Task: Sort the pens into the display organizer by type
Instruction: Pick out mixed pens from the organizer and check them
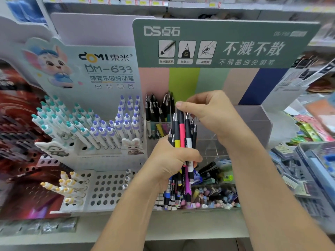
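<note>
My left hand grips a bundle of pens upright in front of the clear display organizer. The pens have black upper ends with silver clips and coloured barrels in yellow, pink, white, blue and purple. My right hand is above the bundle and pinches the top of one pen with thumb and fingers. Several similar black pens stand in the organizer's left compartment. The compartments to the right show no pens.
A white DOMI stand at the left holds several teal-tipped and purple-tipped pens, with yellow-tipped ones lower down. A tray of mixed small pens and erasers lies below my hands. Packaged stationery fills the right side.
</note>
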